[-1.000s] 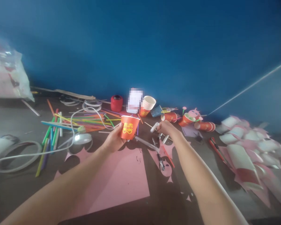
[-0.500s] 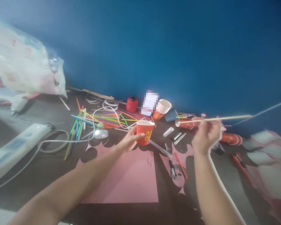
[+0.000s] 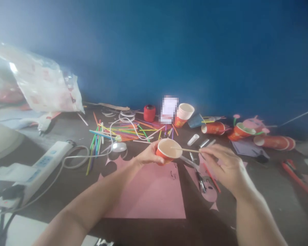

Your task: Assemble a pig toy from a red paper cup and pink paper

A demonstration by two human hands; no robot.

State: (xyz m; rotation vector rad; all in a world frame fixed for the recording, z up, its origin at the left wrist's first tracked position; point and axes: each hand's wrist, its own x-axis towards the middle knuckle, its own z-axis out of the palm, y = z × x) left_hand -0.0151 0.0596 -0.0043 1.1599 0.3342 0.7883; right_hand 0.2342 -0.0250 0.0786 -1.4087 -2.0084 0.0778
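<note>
- Here's the left hand (image 3: pixel 151 155) curled round a red paper cup (image 3: pixel 162 160), thumb on the near side, its other fingers hidden behind
- Over on the right, the right hand (image 3: pixel 224 167) pinches a thin wooden stick (image 3: pixel 188 150) in its fingertips
- That stick runs nearly level, long axis crosswise, pointing left from the fingers into the cup's mouth; whether its tip touches the inside, I can't tell
- Cup's mouth tips towards the person, above the far edge of the pink paper (image 3: pixel 149 196) on the desk (image 3: pixel 207 225)

One held cup (image 3: pixel 168 151), one cup stack (image 3: pixel 184 114), one stick (image 3: pixel 190 150), one power strip (image 3: pixel 46 160); straws (image 3: pixel 99 133) probably over dozen
</note>
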